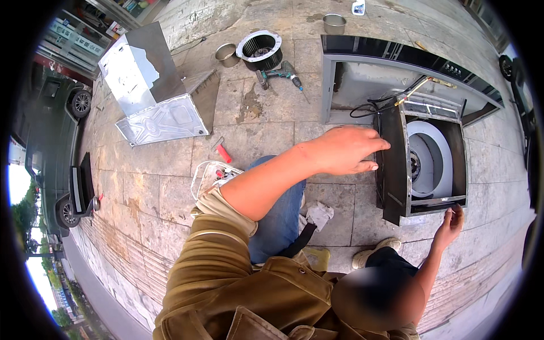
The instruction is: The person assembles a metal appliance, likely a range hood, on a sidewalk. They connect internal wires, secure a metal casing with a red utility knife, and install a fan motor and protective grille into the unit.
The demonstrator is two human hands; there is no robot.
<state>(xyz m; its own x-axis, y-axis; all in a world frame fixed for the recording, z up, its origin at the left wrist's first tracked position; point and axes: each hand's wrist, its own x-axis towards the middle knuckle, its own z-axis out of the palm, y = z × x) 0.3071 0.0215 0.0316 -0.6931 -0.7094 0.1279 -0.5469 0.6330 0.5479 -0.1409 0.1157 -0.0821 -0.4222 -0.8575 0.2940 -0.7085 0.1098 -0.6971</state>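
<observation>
A dark metal fan housing [399, 195] with an open front stands on the paving at the right. A pale round ring [441, 148] and part of a motor show inside it. My left hand [351, 148] reaches across to the housing's left side, thumb and fingers apart, with nothing visible between them. Whether its fingertips touch the metal cannot be made out. At the housing's near right corner, my right hand [449, 226] has its fingers closed on the lower edge. Behind the housing lies a range hood body [362, 73] with a black glossy front, a dark cable beside it.
A fan wheel [259, 54], a cordless drill [280, 75] and a round metal collar [227, 55] lie ahead. Bent sheet-metal panels [164, 119] stand at left. Near my left forearm are a red-handled tool [224, 153] and a white basket [202, 170]. A crumpled cloth [319, 215] lies by my knee.
</observation>
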